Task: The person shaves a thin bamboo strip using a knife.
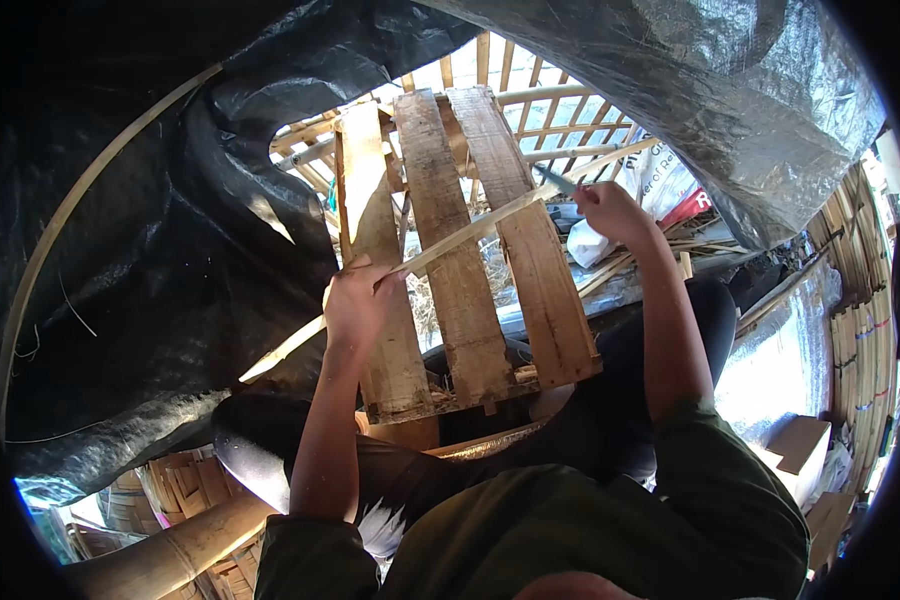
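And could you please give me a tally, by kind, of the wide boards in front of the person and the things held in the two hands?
Wide wooden boards: 3
Long pale strip, in the left hand: 1
Knife, in the right hand: 1
Total: 5

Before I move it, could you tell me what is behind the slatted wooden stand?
Bamboo lattice shows beyond the slatted wooden stand; whatever it covers cannot be seen.
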Available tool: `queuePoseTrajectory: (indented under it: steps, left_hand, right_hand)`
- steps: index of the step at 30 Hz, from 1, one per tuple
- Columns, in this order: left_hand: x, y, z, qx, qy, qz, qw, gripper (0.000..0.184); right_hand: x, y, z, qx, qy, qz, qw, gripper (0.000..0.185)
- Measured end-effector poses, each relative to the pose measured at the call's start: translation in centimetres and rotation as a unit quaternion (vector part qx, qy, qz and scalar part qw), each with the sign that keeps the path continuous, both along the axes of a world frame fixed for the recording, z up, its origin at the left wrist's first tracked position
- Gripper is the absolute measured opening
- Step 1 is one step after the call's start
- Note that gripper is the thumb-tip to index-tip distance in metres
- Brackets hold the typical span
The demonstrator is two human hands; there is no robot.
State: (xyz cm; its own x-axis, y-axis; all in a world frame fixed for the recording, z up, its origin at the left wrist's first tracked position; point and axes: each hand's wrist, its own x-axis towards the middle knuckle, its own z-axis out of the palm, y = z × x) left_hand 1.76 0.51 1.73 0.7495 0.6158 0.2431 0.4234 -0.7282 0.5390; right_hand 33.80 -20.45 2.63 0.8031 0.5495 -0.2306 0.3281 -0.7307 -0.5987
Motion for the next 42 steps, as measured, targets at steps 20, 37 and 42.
queuePoseTrajectory:
  steps: [20,37,42]
  left_hand:
    - [0.2,0.4,0.5,0.012,-0.015,-0.019,1.0,0.015]
    - [1.6,-1.8,-3.5,0.107,-0.047,-0.014,0.993,0.019]
    - [1.3,-1.8,-3.2,0.085,-0.016,-0.02,0.996,0.019]
  right_hand:
    - [1.8,-3.6,0.9,-0.211,-0.085,0.016,0.974,0.028]
    - [-1.6,3.8,-3.6,0.085,-0.053,-0.035,0.994,0.041]
    - [-0.6,5.3,-5.1,0.008,-0.123,-0.056,0.991,0.05]
